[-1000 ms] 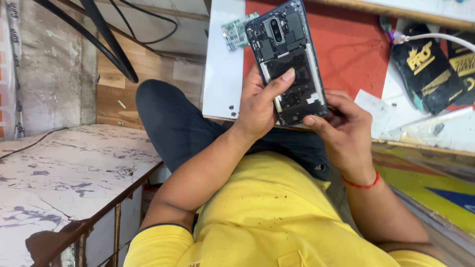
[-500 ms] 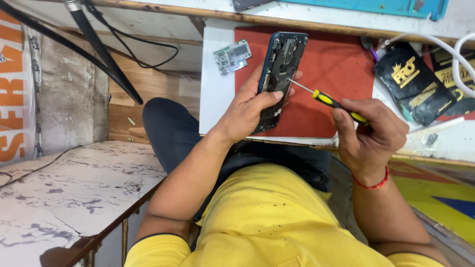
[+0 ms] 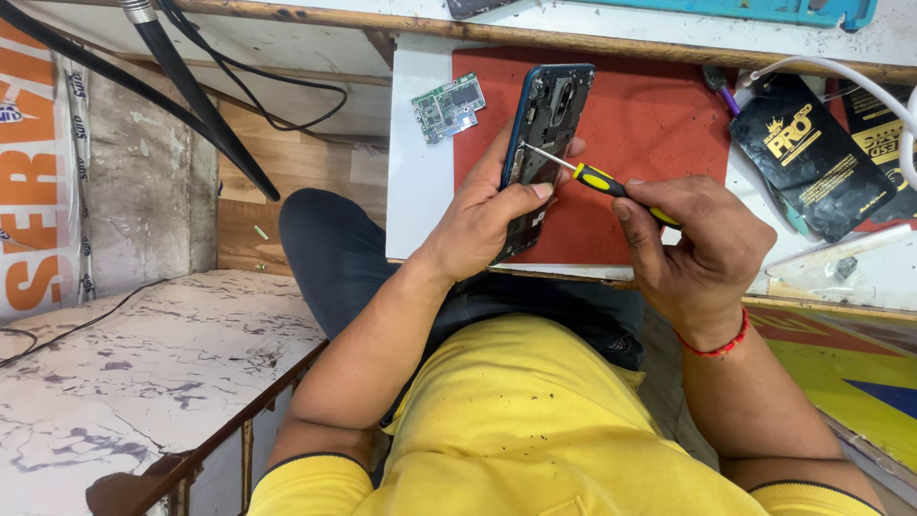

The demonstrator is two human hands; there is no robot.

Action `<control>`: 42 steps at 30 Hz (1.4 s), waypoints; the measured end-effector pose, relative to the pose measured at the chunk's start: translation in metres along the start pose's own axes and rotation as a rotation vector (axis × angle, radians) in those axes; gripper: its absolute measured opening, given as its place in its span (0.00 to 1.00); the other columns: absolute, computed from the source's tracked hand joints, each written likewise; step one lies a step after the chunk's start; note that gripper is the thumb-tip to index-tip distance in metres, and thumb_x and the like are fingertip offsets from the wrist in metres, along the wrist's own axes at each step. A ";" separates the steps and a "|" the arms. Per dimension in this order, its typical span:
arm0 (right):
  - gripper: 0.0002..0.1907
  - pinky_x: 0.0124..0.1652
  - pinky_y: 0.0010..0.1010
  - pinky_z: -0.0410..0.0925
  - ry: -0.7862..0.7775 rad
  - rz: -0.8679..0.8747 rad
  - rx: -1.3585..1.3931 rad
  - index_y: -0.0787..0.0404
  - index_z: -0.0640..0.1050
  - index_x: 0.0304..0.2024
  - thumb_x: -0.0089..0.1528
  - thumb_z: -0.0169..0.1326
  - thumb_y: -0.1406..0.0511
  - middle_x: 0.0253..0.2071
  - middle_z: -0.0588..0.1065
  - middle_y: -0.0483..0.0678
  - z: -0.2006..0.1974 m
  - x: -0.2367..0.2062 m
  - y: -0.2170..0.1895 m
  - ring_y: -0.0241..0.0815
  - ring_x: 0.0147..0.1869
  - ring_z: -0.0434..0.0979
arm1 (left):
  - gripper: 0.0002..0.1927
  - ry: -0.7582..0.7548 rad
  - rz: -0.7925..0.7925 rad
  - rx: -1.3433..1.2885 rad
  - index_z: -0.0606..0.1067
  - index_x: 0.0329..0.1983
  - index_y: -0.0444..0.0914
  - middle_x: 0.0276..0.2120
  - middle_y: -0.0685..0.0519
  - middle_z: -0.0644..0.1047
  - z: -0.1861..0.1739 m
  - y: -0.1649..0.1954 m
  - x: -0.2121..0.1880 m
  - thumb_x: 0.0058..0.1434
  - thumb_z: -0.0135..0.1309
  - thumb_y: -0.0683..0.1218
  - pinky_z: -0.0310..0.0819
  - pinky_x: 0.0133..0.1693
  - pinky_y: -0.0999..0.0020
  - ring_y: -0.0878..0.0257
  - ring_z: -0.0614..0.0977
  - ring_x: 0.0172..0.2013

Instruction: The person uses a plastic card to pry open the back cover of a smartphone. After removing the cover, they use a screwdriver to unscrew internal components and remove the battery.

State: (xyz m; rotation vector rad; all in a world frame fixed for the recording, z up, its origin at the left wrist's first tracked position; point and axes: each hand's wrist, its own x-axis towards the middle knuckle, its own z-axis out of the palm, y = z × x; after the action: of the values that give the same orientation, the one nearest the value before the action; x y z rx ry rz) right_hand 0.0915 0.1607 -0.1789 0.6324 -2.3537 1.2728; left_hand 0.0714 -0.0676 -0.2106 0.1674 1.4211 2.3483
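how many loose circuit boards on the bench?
1. A green circuit board lies on the white bench, left of the red mat and the opened phone held by the left hand. Others may be hidden.

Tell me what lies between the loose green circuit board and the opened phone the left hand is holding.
In the head view, only bare white board and a strip of red mat separate the green circuit board from the opened dark phone.

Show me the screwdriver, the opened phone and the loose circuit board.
screwdriver (image 3: 600,180): head view, on its yellow and black handle.
opened phone (image 3: 554,100): head view, on the upper part of its exposed inside.
loose circuit board (image 3: 447,106): head view, on the middle of the green board.
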 end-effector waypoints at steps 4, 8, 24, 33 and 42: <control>0.08 0.37 0.28 0.70 0.004 -0.041 -0.048 0.66 0.80 0.46 0.69 0.68 0.76 0.38 0.79 0.53 -0.003 0.001 -0.003 0.43 0.38 0.81 | 0.34 -0.011 0.024 0.055 0.56 0.79 0.36 0.64 0.48 0.73 0.002 0.002 0.001 0.69 0.48 0.40 0.69 0.64 0.64 0.64 0.74 0.57; 0.09 0.36 0.30 0.69 0.022 -0.134 -0.162 0.62 0.81 0.45 0.67 0.67 0.77 0.37 0.77 0.53 -0.010 0.010 -0.013 0.45 0.37 0.78 | 0.37 -0.014 0.018 0.226 0.51 0.80 0.38 0.64 0.49 0.72 0.004 0.010 -0.002 0.69 0.47 0.42 0.69 0.64 0.65 0.65 0.74 0.57; 0.11 0.36 0.21 0.74 -0.019 0.485 0.235 0.69 0.76 0.50 0.64 0.59 0.75 0.33 0.79 0.49 -0.023 0.021 -0.013 0.34 0.36 0.82 | 0.44 -0.084 0.050 0.535 0.47 0.81 0.41 0.78 0.50 0.54 0.014 0.038 0.015 0.61 0.47 0.41 0.54 0.70 0.65 0.61 0.59 0.72; 0.06 0.38 0.24 0.74 -0.036 0.193 0.154 0.70 0.76 0.43 0.65 0.61 0.76 0.42 0.75 0.54 -0.023 0.018 -0.001 0.37 0.41 0.79 | 0.45 -0.039 -0.027 0.464 0.48 0.83 0.46 0.79 0.52 0.58 0.013 0.031 0.016 0.62 0.48 0.42 0.65 0.60 0.68 0.63 0.69 0.58; 0.07 0.37 0.24 0.67 -0.157 0.197 -0.031 0.65 0.80 0.46 0.69 0.66 0.73 0.36 0.77 0.50 -0.026 0.018 0.004 0.35 0.37 0.77 | 0.45 -0.040 -0.032 0.497 0.49 0.83 0.46 0.75 0.50 0.61 0.014 0.029 0.016 0.62 0.49 0.42 0.65 0.64 0.65 0.61 0.70 0.59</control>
State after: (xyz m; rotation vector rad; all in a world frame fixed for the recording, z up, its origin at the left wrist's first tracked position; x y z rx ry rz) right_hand 0.0777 0.1813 -0.1585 0.5182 -2.6140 1.3078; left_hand 0.0530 -0.0618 -0.1807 0.3202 1.9430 1.9115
